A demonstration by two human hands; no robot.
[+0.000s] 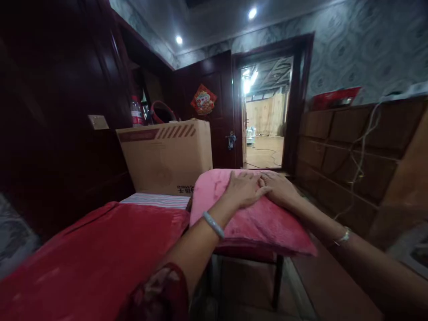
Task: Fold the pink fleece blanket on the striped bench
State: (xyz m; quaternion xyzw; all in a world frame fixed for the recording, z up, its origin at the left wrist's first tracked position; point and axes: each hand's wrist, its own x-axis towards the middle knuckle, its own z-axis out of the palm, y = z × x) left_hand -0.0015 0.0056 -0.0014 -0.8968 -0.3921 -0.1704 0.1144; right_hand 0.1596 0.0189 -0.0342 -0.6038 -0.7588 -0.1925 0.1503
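A thick pink plush fabric, folded or cushion-like [254, 225], lies over a dark-legged seat [278, 278] in front of me. My left hand [245, 189] rests flat on its top with the thumb stretched to the right. Beside it, my right hand [277, 188] also lies on the fabric, its fingers partly smeared and close to the left thumb. Both palms press down from above, and neither hand grips anything that I can see. A jade-like bangle [213, 224] circles my left wrist, and a thin bracelet [344, 236] my right.
On the left spreads a red plush cover [133, 240], with striped cloth [157, 200] behind it. A large cardboard box [163, 158] stands beyond, a bottle [136, 111] on top. Drawers [347, 154] with a hanging white cable [359, 160] line the right. A doorway [237, 111] opens ahead.
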